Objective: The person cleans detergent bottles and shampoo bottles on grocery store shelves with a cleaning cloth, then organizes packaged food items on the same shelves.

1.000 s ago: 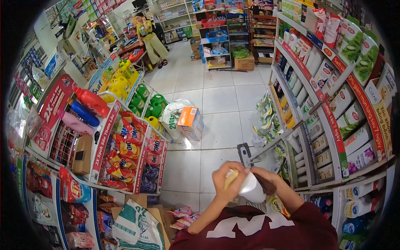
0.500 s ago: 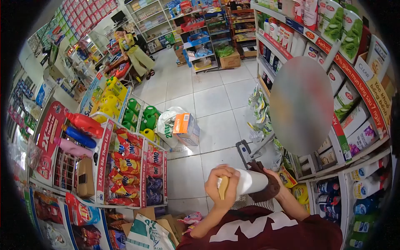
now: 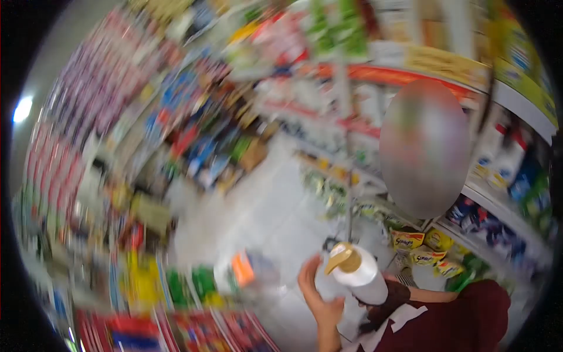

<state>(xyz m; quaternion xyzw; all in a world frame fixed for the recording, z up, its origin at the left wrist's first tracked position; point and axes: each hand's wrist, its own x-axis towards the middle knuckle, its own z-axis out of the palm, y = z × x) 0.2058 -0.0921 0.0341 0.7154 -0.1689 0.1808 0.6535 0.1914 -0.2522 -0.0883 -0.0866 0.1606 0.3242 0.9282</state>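
A white pump bottle (image 3: 366,278) with a gold pump top (image 3: 344,259) is tilted in front of my chest. My left hand (image 3: 319,293) is just left of it, fingers apart and curved, seemingly off the bottle. A dark brown cloth (image 3: 394,296) is bunched against the lower part of the bottle. My right hand (image 3: 394,278) holds the bottle through this cloth from the far side; its fingers are mostly hidden.
Shelves of bottles and packs (image 3: 492,211) stand close on my right, with yellow packets (image 3: 409,239) low down. An orange-and-white box (image 3: 242,268) sits on the tiled floor (image 3: 275,205). Red-edged shelving (image 3: 176,328) is at lower left. Much of the view is motion-blurred.
My view has swung to the right and blurred. My left hand has let go of the pump top and opened. The bottle has turned, its pump now pointing up and left.
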